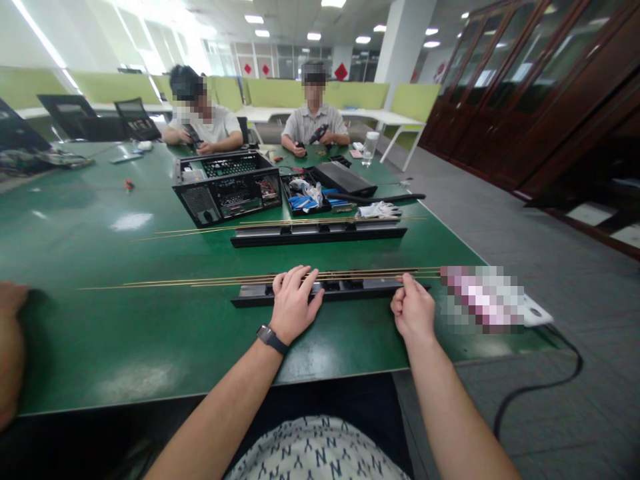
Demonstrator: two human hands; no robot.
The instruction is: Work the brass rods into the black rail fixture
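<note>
Several long, thin golden rods [200, 283] lie lengthwise over a black rail with a grey metal channel [255, 291] on the green table. My left hand [297, 303], with a dark watch on its wrist, rests palm down across the rods and rail, fingers spread. At the rail's right end, my right hand [414, 308] is closed, thumb and forefinger pinched at a rod. The curled fingers hide part of what they grip. Farther back lies a second black rail [320, 235] with more golden rods along it.
An open computer case [225, 190] stands beyond the rails, beside a black tray of gloves and parts [305, 197]. A white glove [379, 210] lies nearby. Two people sit across the table [125, 347]. Another person's arm [10, 347] enters at left. A black cable [540, 387] hangs at right.
</note>
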